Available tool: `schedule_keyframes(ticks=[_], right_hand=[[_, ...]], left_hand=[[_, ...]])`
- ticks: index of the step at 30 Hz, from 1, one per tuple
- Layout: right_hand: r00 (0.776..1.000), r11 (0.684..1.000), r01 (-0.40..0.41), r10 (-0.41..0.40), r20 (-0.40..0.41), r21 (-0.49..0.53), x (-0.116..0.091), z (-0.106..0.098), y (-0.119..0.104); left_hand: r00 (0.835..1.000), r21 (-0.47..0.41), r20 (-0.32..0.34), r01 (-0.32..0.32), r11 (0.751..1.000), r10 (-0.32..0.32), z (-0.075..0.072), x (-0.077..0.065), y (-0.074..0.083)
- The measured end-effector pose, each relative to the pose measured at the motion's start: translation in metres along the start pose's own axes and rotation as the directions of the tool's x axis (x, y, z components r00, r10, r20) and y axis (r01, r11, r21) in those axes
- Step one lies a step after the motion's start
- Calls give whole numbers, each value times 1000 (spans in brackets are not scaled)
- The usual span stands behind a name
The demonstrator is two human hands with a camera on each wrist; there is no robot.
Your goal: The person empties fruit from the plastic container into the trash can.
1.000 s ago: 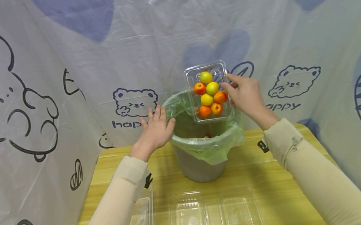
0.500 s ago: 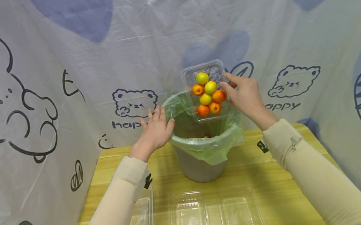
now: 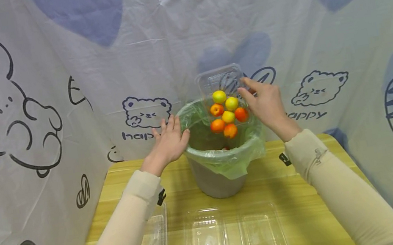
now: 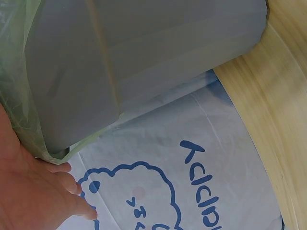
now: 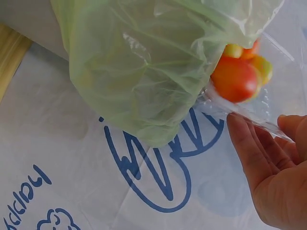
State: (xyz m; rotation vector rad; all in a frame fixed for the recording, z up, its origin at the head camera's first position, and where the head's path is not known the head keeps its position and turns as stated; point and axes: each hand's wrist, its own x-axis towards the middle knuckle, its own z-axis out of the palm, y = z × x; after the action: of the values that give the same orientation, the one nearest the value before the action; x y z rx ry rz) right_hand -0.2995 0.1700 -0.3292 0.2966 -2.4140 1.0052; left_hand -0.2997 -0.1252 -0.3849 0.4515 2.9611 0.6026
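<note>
My right hand (image 3: pixel 266 100) pinches the right edge of a clear plastic box (image 3: pixel 209 81), which is tilted steeply above the bin. Several small orange and yellow fruits (image 3: pixel 228 116) slide toward the lower end of the box; some look clear of its bottom edge. In the right wrist view, thumb and fingers hold the box rim, and red-orange fruit (image 5: pixel 235 79) shows behind the bag. My left hand (image 3: pixel 170 141) lies with straight fingers against the left rim of the grey bin (image 3: pixel 218 179), lined with a green plastic bag (image 3: pixel 232 168).
Three clear plastic boxes (image 3: pixel 204 241) lie in a row on the wooden table (image 3: pixel 300 191), in front of the bin. White curtains (image 3: pixel 165 24) with blue drawings surround the table at the back and sides. A little red shows inside the bin.
The box has tipped further and moved slightly left. Its fruits have slid down and spread away from its upper end. The left hand has stayed at the bin's rim.
</note>
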Motion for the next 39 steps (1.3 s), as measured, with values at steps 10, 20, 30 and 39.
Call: schedule_keyframes(ticks=[10,20,30,39], right_hand=[[1000,1000,9,-9,9,-23,-1,0,2],[997,997,76,-76,-34,-18,-1,1,4],[981,985,170,-172,-93,-33,-2,4,3],[970,975,209,-216,-108,-71,-3,5,0]], left_hand=[[1000,-5,4,2,1000,-2,1,0,1],[1000,-13,5,3,1000,-3,1,1,0],[1000,3,-2,4,1000,-4,0,0,0],[1000,-4,-10,-3,1000,3,-1,0,-2]])
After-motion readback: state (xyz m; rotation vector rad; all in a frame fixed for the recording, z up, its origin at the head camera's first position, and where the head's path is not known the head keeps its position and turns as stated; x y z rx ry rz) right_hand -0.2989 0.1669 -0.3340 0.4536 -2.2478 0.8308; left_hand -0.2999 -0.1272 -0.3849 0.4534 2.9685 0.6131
